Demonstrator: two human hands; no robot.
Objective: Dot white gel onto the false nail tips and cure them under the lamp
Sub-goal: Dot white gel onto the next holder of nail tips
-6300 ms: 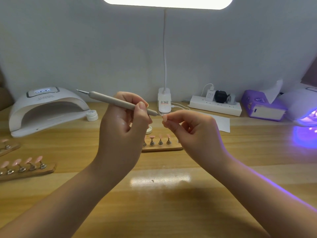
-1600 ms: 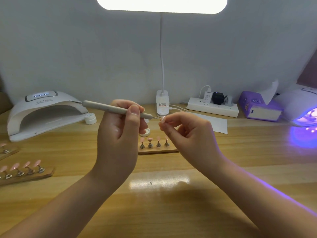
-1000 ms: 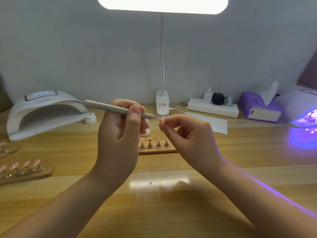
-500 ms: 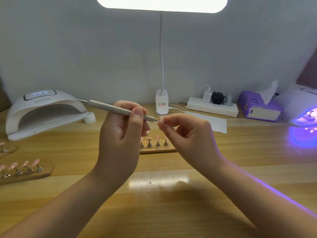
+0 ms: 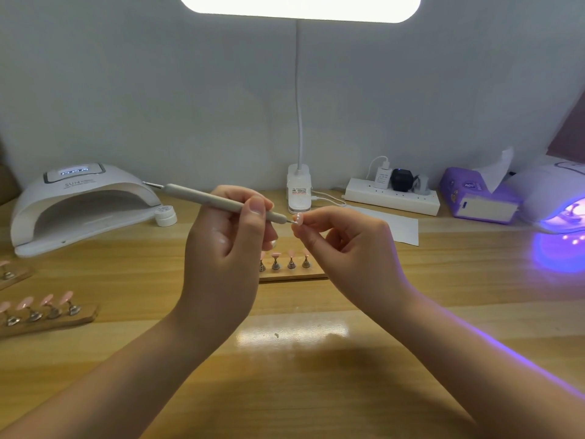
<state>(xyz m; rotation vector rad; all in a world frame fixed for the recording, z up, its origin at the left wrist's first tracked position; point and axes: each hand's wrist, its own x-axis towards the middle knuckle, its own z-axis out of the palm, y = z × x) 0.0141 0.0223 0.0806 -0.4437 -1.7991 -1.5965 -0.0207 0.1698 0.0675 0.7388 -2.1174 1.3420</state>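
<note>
One readable label – "SUN" on white nail lamp (image 5: 85, 198).

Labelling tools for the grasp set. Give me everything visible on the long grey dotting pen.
The slim grey dotting pen looks matte, with a thin metal point at each end. It lies tilted, far end up and to the left. The left hand pinches it near the working end, whose point meets the small pink false nail tip pinched by the right hand.

One head-worn wide-angle view, forward and down, close over both hands above the wooden table (image 5: 411, 312).
</note>
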